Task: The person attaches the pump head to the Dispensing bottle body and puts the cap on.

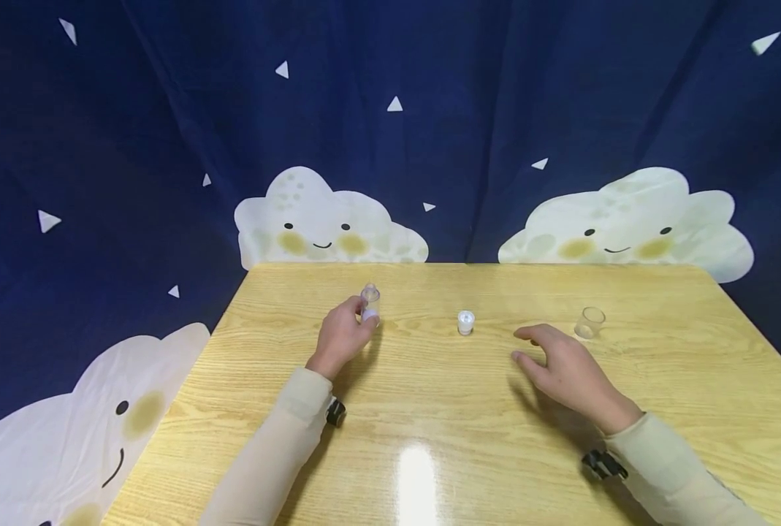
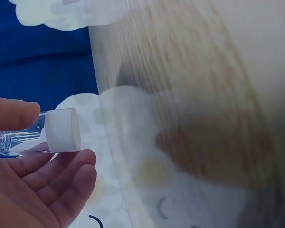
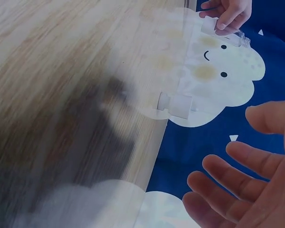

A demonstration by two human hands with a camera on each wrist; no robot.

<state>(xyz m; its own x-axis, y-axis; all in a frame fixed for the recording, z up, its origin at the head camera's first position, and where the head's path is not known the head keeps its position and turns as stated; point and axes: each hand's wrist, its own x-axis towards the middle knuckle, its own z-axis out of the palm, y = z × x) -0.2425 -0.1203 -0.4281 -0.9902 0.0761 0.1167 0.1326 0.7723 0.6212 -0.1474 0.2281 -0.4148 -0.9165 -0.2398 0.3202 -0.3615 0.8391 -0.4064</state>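
My left hand (image 1: 345,337) pinches a small clear bottle (image 1: 370,295) between thumb and fingers, above the left part of the table. The bottle's threaded neck points up; a white band (image 2: 62,130) rings its lower end, facing the tabletop in the left wrist view. On the table to the right stands a small white bottle fitting (image 1: 465,322), a narrower part showing in the right wrist view. Nothing is in my right hand (image 1: 564,369), which hovers with loosely bent, parted fingers between that fitting and a clear open cylinder (image 1: 589,323), perhaps a bottle's overcap.
The light wood table (image 1: 429,394) shows a bright glare spot near its front. Right behind its far edge hangs a dark blue curtain (image 1: 462,131) with white clouds and triangles. Dark wrist straps sit at both beige sleeves (image 1: 265,456).
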